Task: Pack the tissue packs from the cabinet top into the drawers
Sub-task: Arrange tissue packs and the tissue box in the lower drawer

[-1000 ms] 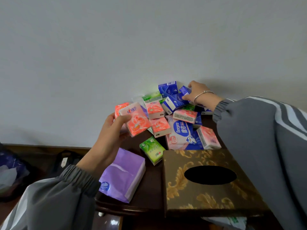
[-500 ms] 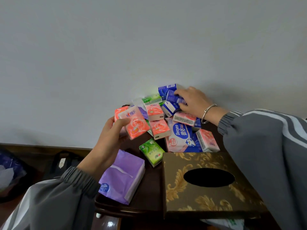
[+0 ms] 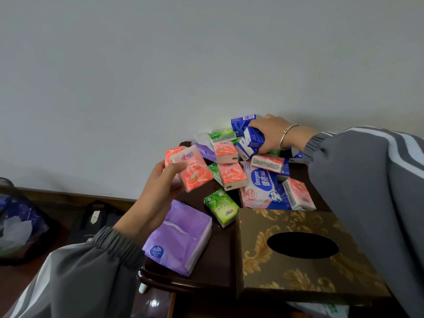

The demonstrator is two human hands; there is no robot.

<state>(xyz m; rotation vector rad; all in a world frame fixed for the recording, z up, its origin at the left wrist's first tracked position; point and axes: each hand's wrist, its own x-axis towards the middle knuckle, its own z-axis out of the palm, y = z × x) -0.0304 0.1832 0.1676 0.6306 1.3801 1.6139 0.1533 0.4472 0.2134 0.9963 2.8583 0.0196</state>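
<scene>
Dark cabinet top point(image 3: 220, 246) against pale wall point(image 3: 160, 76), heaped with tissue packs point(image 3: 231, 177) behind gold tissue box point(image 3: 275, 274). Holds pink packs point(image 3: 195, 173) in left hand point(image 3: 160, 187), left of box; clutches blue pack point(image 3: 253, 138) in right hand point(image 3: 273, 134), far behind box. Seems barely begun: no drawer visible, whole heap left.

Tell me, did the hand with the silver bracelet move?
Yes: against the brown-and-gold tissue box, the right hand slid a little left and now grips a small blue tissue pack.

Gold-patterned brown tissue box point(image 3: 296, 277) at front right; black bag point(image 3: 104, 224) left, below white wall point(image 3: 160, 65)
</scene>
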